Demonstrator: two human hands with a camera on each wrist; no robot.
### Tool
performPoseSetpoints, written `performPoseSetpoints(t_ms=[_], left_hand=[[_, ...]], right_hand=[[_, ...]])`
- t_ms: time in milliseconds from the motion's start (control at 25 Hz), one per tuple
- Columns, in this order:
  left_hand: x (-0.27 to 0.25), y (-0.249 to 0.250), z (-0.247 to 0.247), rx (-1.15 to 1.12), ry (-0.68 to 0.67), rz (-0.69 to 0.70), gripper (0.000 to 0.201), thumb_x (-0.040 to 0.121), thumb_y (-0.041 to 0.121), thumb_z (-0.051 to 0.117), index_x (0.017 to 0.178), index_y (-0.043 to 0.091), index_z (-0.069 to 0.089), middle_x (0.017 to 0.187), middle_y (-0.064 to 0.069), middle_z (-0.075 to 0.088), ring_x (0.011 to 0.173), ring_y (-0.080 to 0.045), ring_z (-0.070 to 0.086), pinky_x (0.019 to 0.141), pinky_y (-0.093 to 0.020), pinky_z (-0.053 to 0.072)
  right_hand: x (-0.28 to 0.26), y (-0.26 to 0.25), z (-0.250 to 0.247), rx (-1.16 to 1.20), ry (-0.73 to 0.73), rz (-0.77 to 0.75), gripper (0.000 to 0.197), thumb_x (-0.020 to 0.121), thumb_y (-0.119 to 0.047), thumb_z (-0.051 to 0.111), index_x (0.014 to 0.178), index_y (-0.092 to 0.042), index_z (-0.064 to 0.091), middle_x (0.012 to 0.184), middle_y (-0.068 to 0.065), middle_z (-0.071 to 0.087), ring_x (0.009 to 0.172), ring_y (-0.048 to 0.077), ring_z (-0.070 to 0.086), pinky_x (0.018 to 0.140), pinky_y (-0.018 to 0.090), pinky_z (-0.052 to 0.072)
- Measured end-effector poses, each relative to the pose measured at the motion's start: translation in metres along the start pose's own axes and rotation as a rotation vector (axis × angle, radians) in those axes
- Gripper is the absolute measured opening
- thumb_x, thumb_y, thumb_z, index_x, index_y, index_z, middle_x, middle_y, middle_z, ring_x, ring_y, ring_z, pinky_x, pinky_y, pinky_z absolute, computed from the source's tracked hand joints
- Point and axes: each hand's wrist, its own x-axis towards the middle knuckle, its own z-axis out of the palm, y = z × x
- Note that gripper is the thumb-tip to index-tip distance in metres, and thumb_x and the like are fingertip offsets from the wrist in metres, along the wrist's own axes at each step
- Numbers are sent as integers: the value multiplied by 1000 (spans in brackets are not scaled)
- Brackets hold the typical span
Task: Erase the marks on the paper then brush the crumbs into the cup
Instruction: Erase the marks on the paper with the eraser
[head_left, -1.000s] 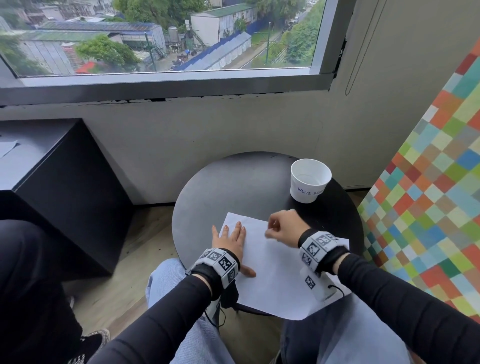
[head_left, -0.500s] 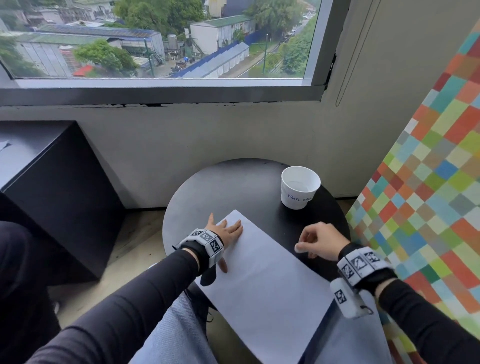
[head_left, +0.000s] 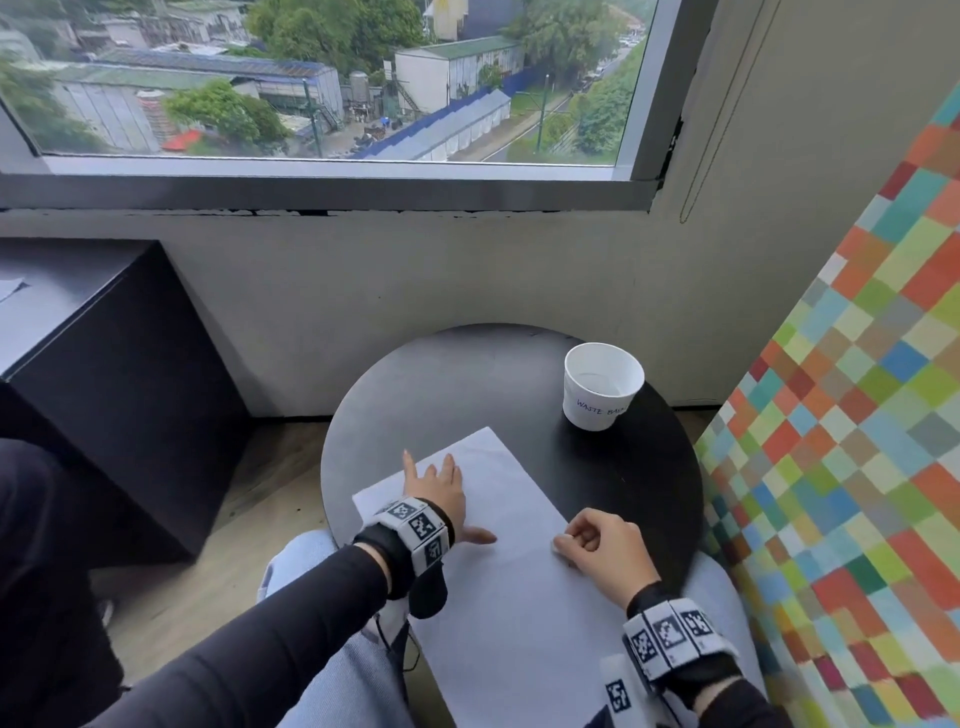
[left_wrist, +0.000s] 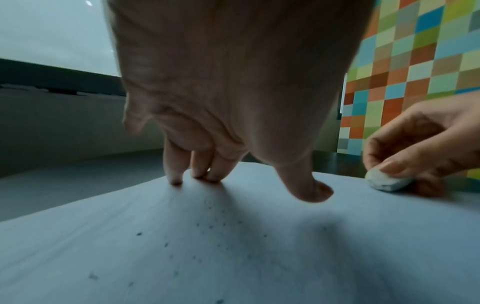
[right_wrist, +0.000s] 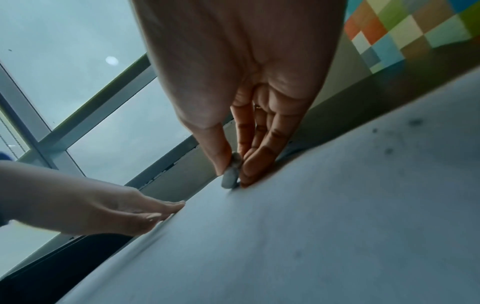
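A white sheet of paper lies on the round black table, its near end hanging over the edge toward my lap. My left hand presses flat on the paper's far left part with straight, spread fingers. My right hand is at the paper's right edge and pinches a small white eraser between thumb and fingers, its tip touching the paper. Dark eraser crumbs dot the paper under my left palm. The white paper cup stands upright at the table's far right.
A wall with coloured squares stands close on the right. A black cabinet sits to the left, and a window is above the white wall behind the table. Bare wooden floor shows between cabinet and table.
The paper has turned and slid toward my lap. My right hand went off to the right edge, then came back onto the paper with the eraser. My left hand stays pressed on the sheet.
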Motion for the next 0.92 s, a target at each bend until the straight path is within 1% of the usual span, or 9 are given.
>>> performPoseSetpoints(t_ms=[160, 280, 440, 520, 600, 720, 800, 880, 920], left_hand=[[11, 9, -1, -94, 20, 63, 120, 78, 88, 36, 157, 6, -1, 166, -6, -6, 151, -27, 7, 115, -67, -3], [12, 21, -1, -102, 20, 116, 123, 76, 88, 40, 157, 7, -6, 165, -5, -10, 152, -29, 0, 115, -68, -3], [16, 35, -11, -102, 11, 167, 123, 76, 88, 40, 157, 9, -9, 165, -2, -14, 152, -30, -4, 114, -68, -5], [20, 39, -18, -101, 3, 192, 122, 76, 88, 40, 157, 10, -8, 165, -1, -14, 152, -30, -4, 113, -69, -5], [26, 40, -22, -106, -9, 224, 120, 77, 87, 40, 158, 11, -7, 165, 0, -13, 152, -29, -4, 112, -70, -5], [31, 33, -33, -150, -24, 267, 109, 84, 81, 39, 158, 12, -4, 166, 2, -10, 153, -23, -2, 113, -70, -5], [27, 22, -42, -201, -3, 253, 102, 89, 75, 38, 158, 13, -4, 166, 0, -6, 153, -19, 1, 115, -67, -5], [17, 9, -49, -200, 30, 181, 98, 91, 72, 38, 158, 11, 0, 166, -6, 4, 152, -20, 10, 118, -60, -2], [10, 3, -50, -176, 29, 134, 95, 92, 72, 37, 157, 9, 9, 164, -9, 15, 150, -22, 19, 119, -57, 1]], right_hand=[[-27, -2, 10, 56, -50, 21, 12, 70, -17, 75, 64, -13, 64, 56, 4, 65, 48, 10, 58, 54, 21, 49], [-45, 1, 16, 53, -62, 2, 13, 69, -21, 74, 64, -14, 64, 59, 4, 65, 50, 11, 57, 55, 22, 50], [-51, 2, 15, 53, -84, -7, 13, 69, -23, 73, 64, -15, 64, 60, 6, 65, 52, 15, 58, 56, 24, 51], [-51, -1, 15, 47, -95, -16, 13, 70, -22, 72, 64, -15, 63, 57, 4, 63, 49, 10, 54, 55, 21, 49], [-50, -2, 15, 47, -93, -12, 13, 70, -22, 72, 64, -15, 63, 56, 3, 63, 49, 8, 53, 55, 22, 49], [-45, -3, 17, 50, -63, 14, 14, 68, -23, 73, 63, -14, 63, 57, 3, 64, 51, 9, 57, 59, 26, 52], [-42, -4, 20, 44, -11, 15, 14, 68, -24, 72, 62, -15, 62, 54, 0, 62, 51, 7, 54, 60, 27, 52], [-38, -7, 23, 40, 31, 16, 15, 70, -23, 72, 63, -15, 62, 54, -1, 60, 51, 5, 51, 59, 23, 49], [-35, -8, 24, 46, 50, 21, 14, 71, -22, 72, 64, -14, 62, 55, -1, 60, 52, 5, 51, 59, 23, 48]])
